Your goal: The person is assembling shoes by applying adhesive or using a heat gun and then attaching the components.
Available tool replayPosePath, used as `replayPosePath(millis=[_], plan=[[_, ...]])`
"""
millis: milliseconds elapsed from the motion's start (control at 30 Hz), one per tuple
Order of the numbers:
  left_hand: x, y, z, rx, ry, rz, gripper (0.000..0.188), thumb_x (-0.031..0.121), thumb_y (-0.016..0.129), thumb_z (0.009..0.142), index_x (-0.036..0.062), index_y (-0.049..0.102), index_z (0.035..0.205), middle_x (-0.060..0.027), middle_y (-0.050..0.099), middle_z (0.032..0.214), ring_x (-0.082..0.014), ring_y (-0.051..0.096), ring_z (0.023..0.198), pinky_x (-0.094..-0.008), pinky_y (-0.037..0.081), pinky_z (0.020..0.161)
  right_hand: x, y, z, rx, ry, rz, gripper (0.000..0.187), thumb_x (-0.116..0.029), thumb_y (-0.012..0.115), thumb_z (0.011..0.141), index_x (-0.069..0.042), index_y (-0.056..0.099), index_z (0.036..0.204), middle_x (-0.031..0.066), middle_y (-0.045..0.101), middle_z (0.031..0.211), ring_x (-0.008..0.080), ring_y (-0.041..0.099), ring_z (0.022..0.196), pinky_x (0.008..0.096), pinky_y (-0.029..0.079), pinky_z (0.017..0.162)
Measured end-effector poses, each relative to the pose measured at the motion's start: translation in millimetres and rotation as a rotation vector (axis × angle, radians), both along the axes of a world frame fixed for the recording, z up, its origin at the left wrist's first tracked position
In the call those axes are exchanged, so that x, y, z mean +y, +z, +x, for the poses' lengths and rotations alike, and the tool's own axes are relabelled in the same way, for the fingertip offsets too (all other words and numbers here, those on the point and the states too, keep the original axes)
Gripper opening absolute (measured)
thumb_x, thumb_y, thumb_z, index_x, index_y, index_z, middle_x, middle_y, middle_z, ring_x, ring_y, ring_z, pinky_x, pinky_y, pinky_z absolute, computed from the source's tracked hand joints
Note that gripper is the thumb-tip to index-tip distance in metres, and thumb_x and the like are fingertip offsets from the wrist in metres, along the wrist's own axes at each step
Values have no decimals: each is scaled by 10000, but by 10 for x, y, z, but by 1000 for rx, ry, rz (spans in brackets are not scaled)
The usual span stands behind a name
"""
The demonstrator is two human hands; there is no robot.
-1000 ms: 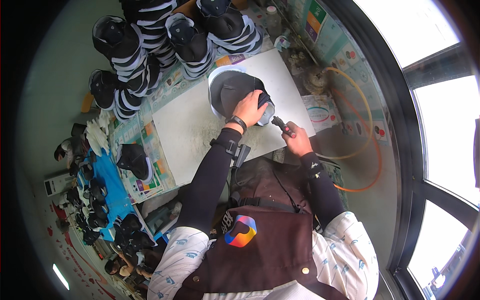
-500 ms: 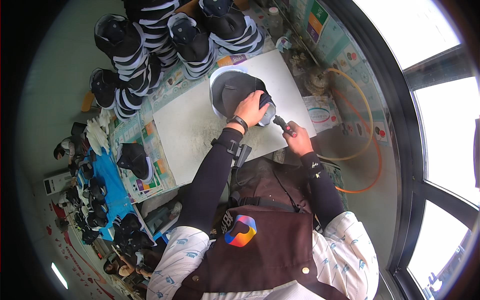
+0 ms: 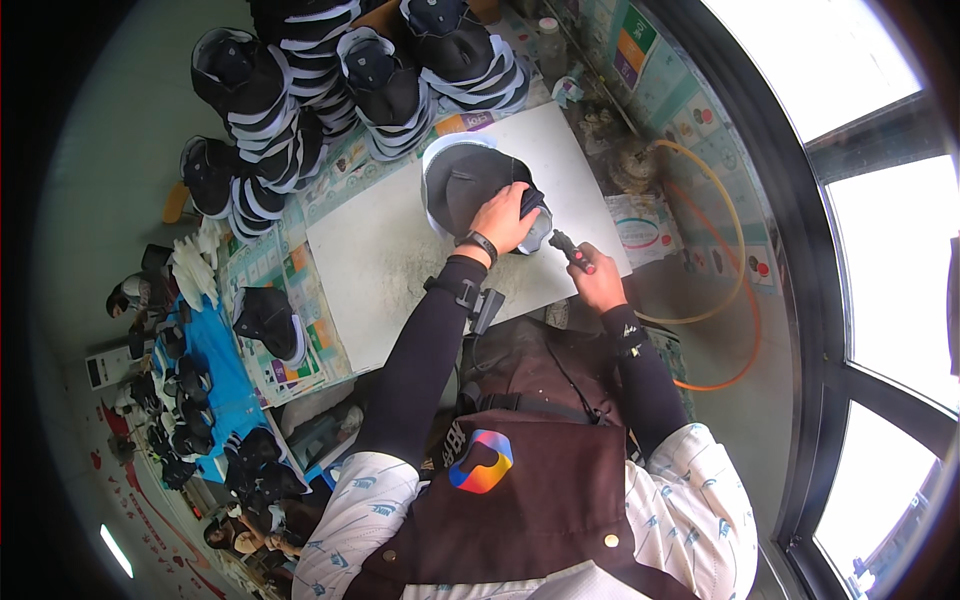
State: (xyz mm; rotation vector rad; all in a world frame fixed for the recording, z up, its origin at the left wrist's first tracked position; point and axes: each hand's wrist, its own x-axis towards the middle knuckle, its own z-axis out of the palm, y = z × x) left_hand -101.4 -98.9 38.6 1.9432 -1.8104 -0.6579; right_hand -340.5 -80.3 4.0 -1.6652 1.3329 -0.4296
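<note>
A dark shoe upper [image 3: 470,188] with a pale grey edge lies on a white board [image 3: 370,270]. My left hand [image 3: 508,215] grips the upper near its collar end, where a light lining shows. My right hand [image 3: 600,282] is closed around a small black spray gun [image 3: 573,252] with a red part on it. The gun's tip points at the collar end, a short gap away from it. Most of the gun's handle is hidden in my fist.
Stacked shoe uppers [image 3: 245,85] stand along the table's far left. A single upper [image 3: 268,322] lies left of the board. Yellowish [image 3: 738,235] and orange [image 3: 755,330] hoses curve at right, near the window. A bottle [image 3: 550,45] stands at the back. Other people work far left.
Almost nothing differs. The spray gun's tip has shifted very slightly to the right; my left hand still holds the upper in the same place.
</note>
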Motion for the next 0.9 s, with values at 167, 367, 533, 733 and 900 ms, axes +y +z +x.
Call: replayPosePath(millis=[167,367,533,733,900], plan=[[-18,-3,-1,8,-1,8,489,295,696,970,6,548,1336,-250,667,1242,-448,645,1147,-490,528,988,-2,1,2,-16,-10,5,222,-185,654,841,-19,663,988,267,663,773,480,669,803,524,520,753],[-34,10,7,-7,-7,3,495,301,695,972,5,546,1341,-254,665,1258,-448,644,1157,-487,526,999,-18,-29,0,-13,-10,-5,233,-189,651,838,-21,670,998,269,667,779,482,669,799,523,522,752],[-34,-4,14,-3,3,23,498,306,695,975,5,543,1341,-258,665,1258,-445,644,1160,-486,526,1002,-19,0,5,-12,3,2,237,-194,647,839,-19,671,998,270,667,779,482,670,795,520,523,748],[-22,-6,12,-3,2,10,492,302,693,974,7,543,1338,-255,664,1251,-445,646,1154,-488,527,997,-4,4,12,-10,-3,25,235,-196,649,838,-19,669,991,273,666,780,482,670,801,521,523,749],[-10,6,8,3,4,6,489,300,692,974,8,544,1337,-254,663,1254,-446,645,1154,-488,527,996,-2,0,4,-25,-7,7,229,-197,653,837,-20,666,981,273,662,776,480,671,804,524,525,755]])
